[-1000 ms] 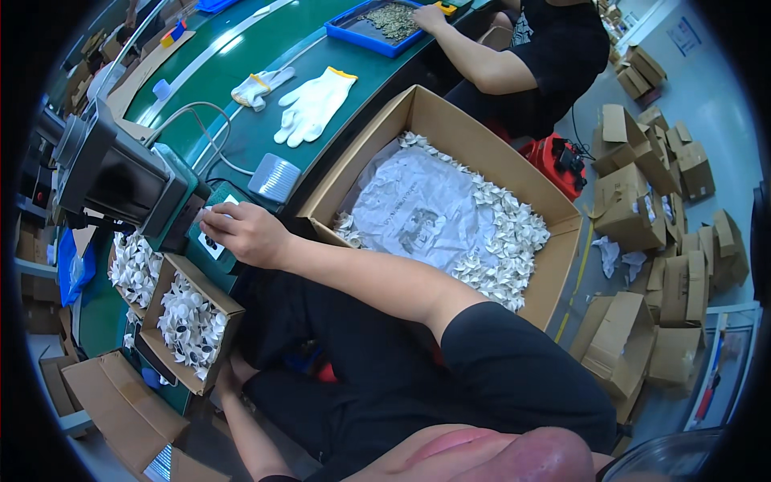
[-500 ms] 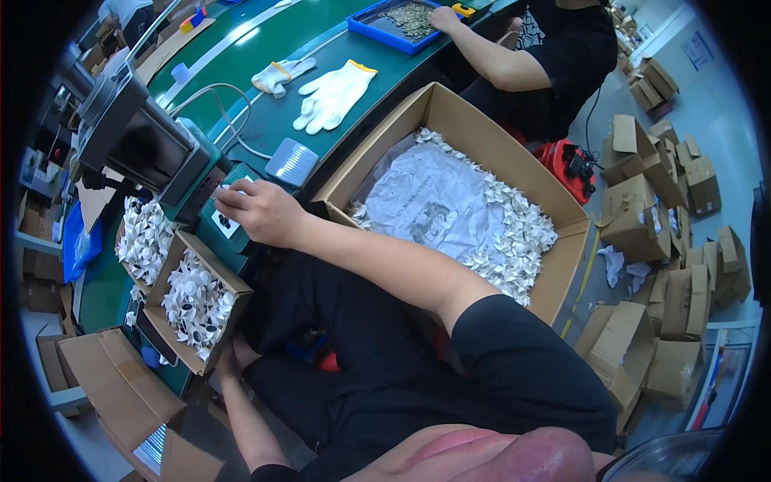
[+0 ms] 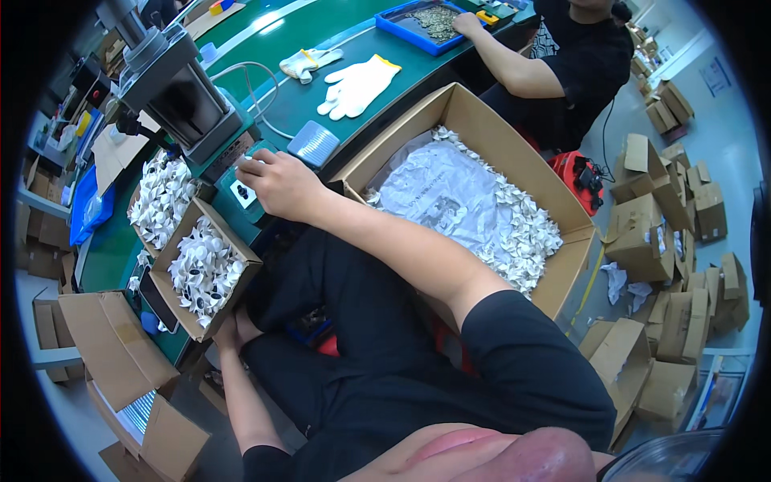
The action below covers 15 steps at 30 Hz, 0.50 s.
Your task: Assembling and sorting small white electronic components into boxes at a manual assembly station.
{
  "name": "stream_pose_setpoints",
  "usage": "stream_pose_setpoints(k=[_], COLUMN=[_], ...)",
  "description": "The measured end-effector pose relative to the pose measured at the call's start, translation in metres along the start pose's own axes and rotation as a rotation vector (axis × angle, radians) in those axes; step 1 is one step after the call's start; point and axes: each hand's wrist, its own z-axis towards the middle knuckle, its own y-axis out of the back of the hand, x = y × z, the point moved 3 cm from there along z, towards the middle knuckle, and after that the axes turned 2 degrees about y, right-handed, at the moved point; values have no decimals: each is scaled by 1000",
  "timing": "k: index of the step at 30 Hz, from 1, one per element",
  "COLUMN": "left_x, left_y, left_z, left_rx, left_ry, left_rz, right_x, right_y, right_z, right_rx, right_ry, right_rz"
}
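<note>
My right hand (image 3: 283, 186) reaches across to the base of a grey press (image 3: 181, 96), its fingers curled and drawn together. They rest over a white plate with a black centre (image 3: 242, 193) at the front of the press's green base. What the fingertips hold, if anything, is hidden. My left hand (image 3: 228, 331) is at the lower side of a small cardboard tray (image 3: 253, 261), and its fingers are out of sight behind the tray. White petal-shaped pieces (image 3: 207, 265), some with dark centres, fill this tray. More white pieces (image 3: 163, 197) are heaped just behind it.
A large carton (image 3: 474, 120) with white pieces and plastic sheeting stands right of my arm. On the green bench lie white gloves (image 3: 359, 87) and a ribbed clear block (image 3: 313, 143). Across from me, a person's hand (image 3: 466, 24) is at a blue tray (image 3: 393, 30). Open cartons (image 3: 116, 345) stand lower left.
The whole view has shifted, so the press and bench appear farther right. My right hand stays at the press base with its fingers curled; my left hand stays by the small tray.
</note>
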Motion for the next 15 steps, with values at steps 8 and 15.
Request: stream_pose_setpoints(k=[8,15], left_x=[5,-44], left_y=[6,14], left_z=[-1,-19], left_rx=[-163,-202], left_ry=[-170,-91], left_rz=[90,139], right_x=[10,-1], right_y=[7,13], right_z=[-1,9], right_rx=[-9,198], right_ry=[-21,-67], right_rz=[21,92])
